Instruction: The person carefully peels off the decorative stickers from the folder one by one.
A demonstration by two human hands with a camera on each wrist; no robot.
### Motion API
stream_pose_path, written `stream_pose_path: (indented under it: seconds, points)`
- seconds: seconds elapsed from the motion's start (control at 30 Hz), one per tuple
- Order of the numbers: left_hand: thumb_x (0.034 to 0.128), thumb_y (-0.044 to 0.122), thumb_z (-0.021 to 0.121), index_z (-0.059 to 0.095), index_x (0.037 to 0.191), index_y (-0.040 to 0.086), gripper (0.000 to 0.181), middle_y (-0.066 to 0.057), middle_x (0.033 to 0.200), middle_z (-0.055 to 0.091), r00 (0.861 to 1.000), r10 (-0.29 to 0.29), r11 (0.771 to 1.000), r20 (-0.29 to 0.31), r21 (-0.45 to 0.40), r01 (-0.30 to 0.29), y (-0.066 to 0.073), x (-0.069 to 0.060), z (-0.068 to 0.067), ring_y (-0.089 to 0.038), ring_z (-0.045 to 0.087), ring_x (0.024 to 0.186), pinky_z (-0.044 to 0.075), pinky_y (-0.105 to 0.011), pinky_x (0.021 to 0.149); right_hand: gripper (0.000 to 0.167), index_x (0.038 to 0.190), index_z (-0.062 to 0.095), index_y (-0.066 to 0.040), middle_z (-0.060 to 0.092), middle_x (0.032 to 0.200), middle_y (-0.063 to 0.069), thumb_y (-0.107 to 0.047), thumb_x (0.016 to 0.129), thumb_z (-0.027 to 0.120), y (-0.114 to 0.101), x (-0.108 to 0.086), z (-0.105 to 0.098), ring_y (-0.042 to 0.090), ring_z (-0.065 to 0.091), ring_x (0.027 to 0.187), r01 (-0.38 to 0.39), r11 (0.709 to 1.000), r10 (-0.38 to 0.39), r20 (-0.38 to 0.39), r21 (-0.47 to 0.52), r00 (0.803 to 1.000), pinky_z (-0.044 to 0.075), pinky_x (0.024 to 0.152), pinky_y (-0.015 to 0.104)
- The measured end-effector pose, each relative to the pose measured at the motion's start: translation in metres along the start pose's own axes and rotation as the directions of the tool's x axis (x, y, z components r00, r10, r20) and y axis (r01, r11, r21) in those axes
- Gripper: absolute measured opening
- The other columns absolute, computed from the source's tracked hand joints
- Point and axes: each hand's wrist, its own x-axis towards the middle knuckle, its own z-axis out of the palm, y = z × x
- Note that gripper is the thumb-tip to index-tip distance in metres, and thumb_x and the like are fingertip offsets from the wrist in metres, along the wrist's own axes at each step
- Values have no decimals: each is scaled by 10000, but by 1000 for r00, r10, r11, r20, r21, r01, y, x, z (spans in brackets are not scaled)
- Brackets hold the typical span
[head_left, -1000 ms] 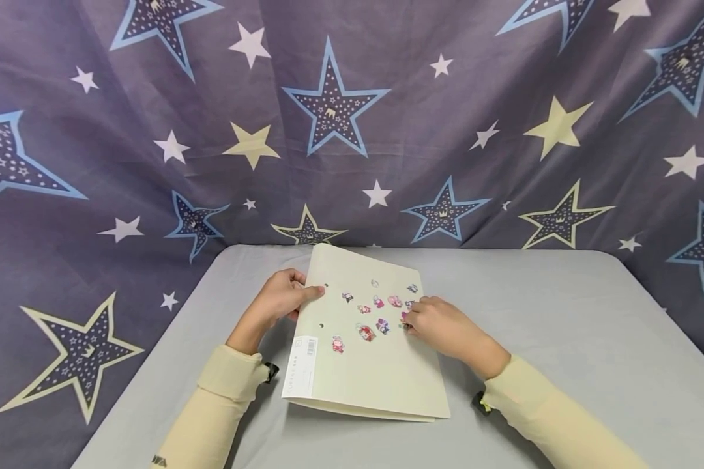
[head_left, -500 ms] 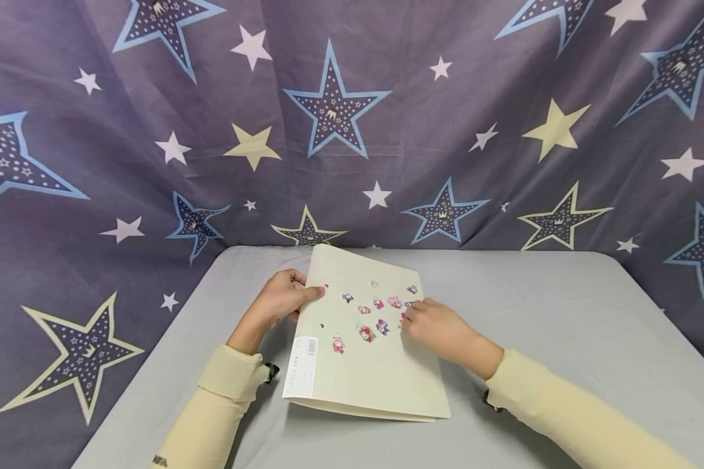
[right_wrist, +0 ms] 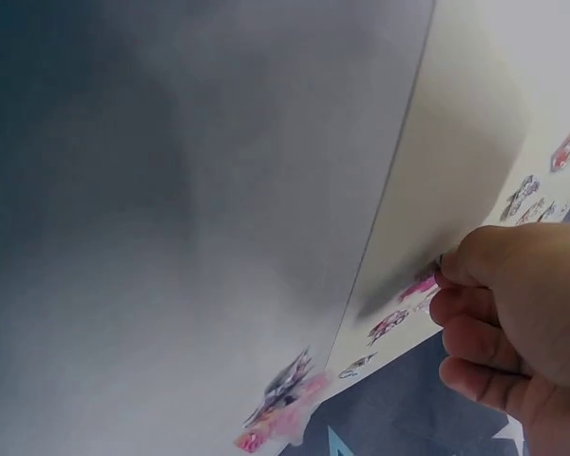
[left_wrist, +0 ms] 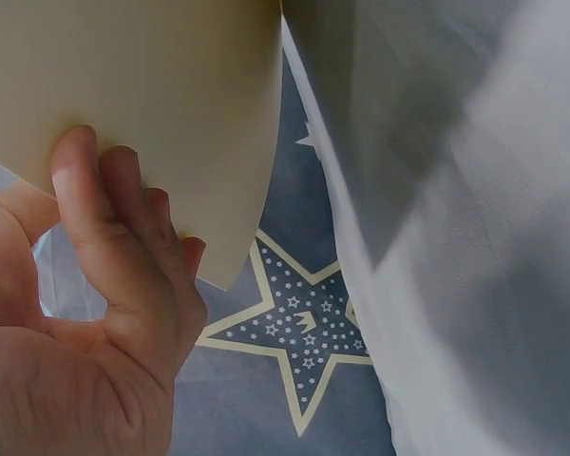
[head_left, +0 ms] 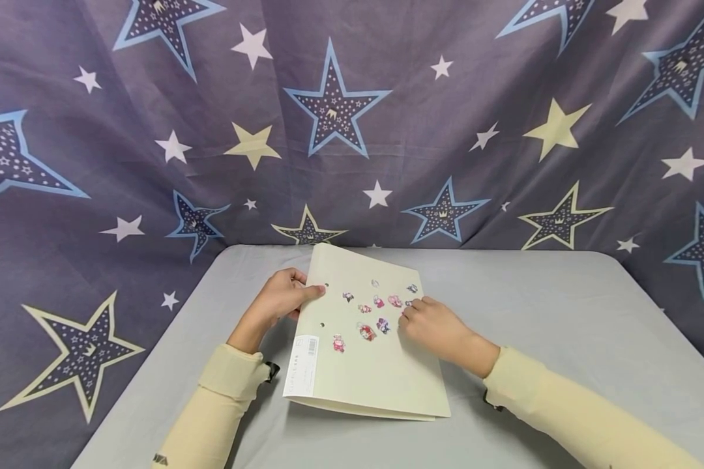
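Note:
A cream folder [head_left: 375, 378] with a white label [head_left: 300, 366] stands tilted on the table, several small cartoon stickers [head_left: 366, 332] across its upper middle. My left hand [head_left: 281, 296] grips its left edge, thumb on the front; in the left wrist view the fingers of this hand [left_wrist: 114, 275] lie against the back. At the folder's right side, my right hand [head_left: 440, 329] has its fingers curled over the stickers. In the right wrist view, thumb and forefinger of the right hand [right_wrist: 522, 313] pinch at a pink sticker [right_wrist: 420, 287], which they partly hide.
A grey cloth covers the table [head_left: 540, 312]. Behind it hangs a dark curtain [head_left: 416, 143] with stars. Low in the right wrist view, blurred pink and dark figures [right_wrist: 283, 408] show near the folder's edge.
My right hand has shifted slightly left over the folder, and now covers the pink sticker seen beside its fingertips before. The left hand keeps its hold.

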Motion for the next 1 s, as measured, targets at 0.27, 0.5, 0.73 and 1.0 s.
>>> stream_pose_path:
  seconds: [0.27,0.5,0.73,1.0]
  points:
    - [908,245,777,526,1121,-35,432,-154,805,703,1000,1,1000,-8,10,0,0,1,0,-222,699,578,585,-358,490,91,896,725,-88,676,819,38,-82,851,803,6,1,-3,211,610,767,-59,995,54,62,84,997,494,685,331]
    - [905,238,781,522,1116,-35,431,-156,800,701,1000,-2,1000,-8,-3,2,-1,1,1,-226,698,571,584,-360,486,95,896,717,-79,678,817,38,-82,850,800,10,2,-6,209,595,740,-43,995,39,47,88,998,501,680,336]
    - [903,245,785,526,1126,-32,440,-159,813,699,1000,-9,1000,-14,-7,9,-1,1,1,-229,699,580,585,-363,491,103,924,720,-65,712,870,58,-115,877,797,18,1,-13,220,612,767,-64,993,62,25,101,998,524,702,344]
    - [904,238,781,532,1123,-40,433,-160,813,700,1000,-9,1000,-8,-8,9,-1,1,0,-232,700,579,591,-371,498,123,876,711,-48,688,814,63,-78,829,821,34,-9,-23,229,589,728,-93,992,95,-11,88,995,522,682,350]
